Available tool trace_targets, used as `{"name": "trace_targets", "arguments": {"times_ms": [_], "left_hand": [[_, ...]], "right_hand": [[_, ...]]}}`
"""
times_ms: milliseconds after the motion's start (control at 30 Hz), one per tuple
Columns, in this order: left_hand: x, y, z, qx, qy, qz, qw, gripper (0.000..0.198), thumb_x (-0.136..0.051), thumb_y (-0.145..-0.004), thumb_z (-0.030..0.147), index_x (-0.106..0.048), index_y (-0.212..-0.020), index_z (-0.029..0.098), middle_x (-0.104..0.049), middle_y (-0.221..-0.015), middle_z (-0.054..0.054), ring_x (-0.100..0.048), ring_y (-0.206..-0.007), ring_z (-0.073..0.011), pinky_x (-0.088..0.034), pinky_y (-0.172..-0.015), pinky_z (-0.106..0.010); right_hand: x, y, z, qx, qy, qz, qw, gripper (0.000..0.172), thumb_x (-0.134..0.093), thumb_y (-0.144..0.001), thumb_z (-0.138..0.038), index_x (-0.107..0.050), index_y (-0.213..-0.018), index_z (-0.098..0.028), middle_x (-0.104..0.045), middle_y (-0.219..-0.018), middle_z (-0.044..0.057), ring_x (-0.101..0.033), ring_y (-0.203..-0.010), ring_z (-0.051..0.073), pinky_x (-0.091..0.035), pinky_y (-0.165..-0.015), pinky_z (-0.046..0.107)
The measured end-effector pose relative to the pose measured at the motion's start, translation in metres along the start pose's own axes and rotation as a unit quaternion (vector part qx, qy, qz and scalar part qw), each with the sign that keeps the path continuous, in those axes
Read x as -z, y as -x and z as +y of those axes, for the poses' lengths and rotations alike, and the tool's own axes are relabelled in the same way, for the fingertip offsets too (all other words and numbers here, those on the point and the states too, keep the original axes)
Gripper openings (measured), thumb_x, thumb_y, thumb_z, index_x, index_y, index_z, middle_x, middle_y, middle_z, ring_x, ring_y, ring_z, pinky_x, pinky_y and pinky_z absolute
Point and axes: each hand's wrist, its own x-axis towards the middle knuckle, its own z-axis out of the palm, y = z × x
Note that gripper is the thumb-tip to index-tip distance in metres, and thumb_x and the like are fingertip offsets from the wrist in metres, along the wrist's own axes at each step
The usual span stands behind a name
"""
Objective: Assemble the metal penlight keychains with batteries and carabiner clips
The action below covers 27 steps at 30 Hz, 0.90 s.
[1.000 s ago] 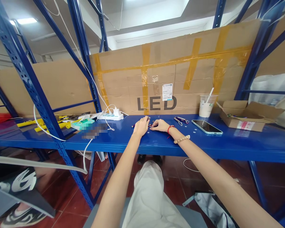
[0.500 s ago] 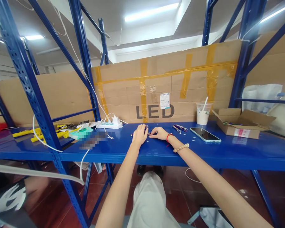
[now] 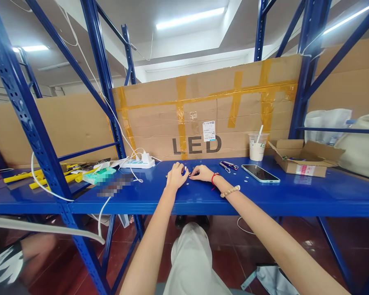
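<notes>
My left hand point(image 3: 176, 177) rests on the blue shelf point(image 3: 233, 197), fingers closed around a small dark blue-purple piece point(image 3: 184, 170) that shows only in part. Close beside it on the right, my right hand point(image 3: 202, 173) pinches with thumb and forefinger at the near end of that piece; whatever lies in the pinch is too small to name. To the right of my hands lie purple items with metal clips point(image 3: 228, 166), resembling key-chain pieces. Several small pale round spots show on the shelf around them.
A phone point(image 3: 260, 173), a cup with a straw point(image 3: 257, 148) and an open cardboard box point(image 3: 310, 169) stand on the right. A power strip point(image 3: 137, 164) with cables and yellow tubes point(image 3: 70, 178) are at left. Blue uprights frame the shelf; another person's arm point(image 3: 38, 248) blurs at lower left.
The view has turned slightly right, so everything sits a little further left. More of the blue piece shows between the hands, which stay close together at about the same place.
</notes>
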Motion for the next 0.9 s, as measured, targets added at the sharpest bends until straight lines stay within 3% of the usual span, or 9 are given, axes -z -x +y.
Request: {"name": "trace_targets", "arguments": {"times_ms": [200,400,533,900], "left_hand": [[0.001,0.0,-0.001,0.015,0.009,-0.016,1.0,0.016,-0.043,-0.085,0.031,-0.054,-0.082,0.02,-0.055,-0.09,-0.003,-0.052,-0.088,-0.015,-0.044,-0.073,-0.025],[0.005,0.0,-0.001,0.009,0.014,-0.041,0.999,0.018,-0.042,-0.088,0.028,-0.056,-0.096,0.02,-0.06,-0.097,-0.005,-0.053,-0.095,-0.0175,-0.044,-0.078,-0.028],[0.007,0.0,0.0,0.008,0.01,-0.071,0.997,0.019,-0.042,-0.088,0.028,-0.057,-0.097,0.021,-0.063,-0.097,-0.005,-0.053,-0.096,-0.0187,-0.045,-0.077,-0.029],[0.006,0.001,-0.001,-0.002,0.003,-0.089,0.996,0.021,-0.04,-0.089,0.028,-0.058,-0.099,0.021,-0.063,-0.098,-0.004,-0.053,-0.098,-0.0185,-0.045,-0.077,-0.028]], "right_hand": [[0.001,-0.002,-0.002,0.042,-0.015,0.06,0.997,0.018,-0.066,-0.071,-0.034,-0.072,-0.071,-0.018,-0.07,-0.08,0.005,-0.062,-0.072,0.016,-0.048,-0.068,0.026],[0.003,-0.002,-0.011,0.012,-0.141,0.143,0.98,0.018,-0.06,-0.075,-0.03,-0.071,-0.079,-0.017,-0.071,-0.077,0.005,-0.066,-0.069,0.017,-0.052,-0.065,0.027],[0.005,0.0,-0.018,0.008,-0.152,0.176,0.973,0.019,-0.06,-0.075,-0.03,-0.072,-0.082,-0.016,-0.072,-0.078,0.006,-0.066,-0.069,0.018,-0.052,-0.064,0.027],[0.0,-0.002,-0.016,0.071,-0.117,0.178,0.975,0.025,-0.063,-0.072,-0.04,-0.073,-0.078,-0.017,-0.07,-0.079,0.006,-0.062,-0.067,0.015,-0.049,-0.062,0.025]]}}
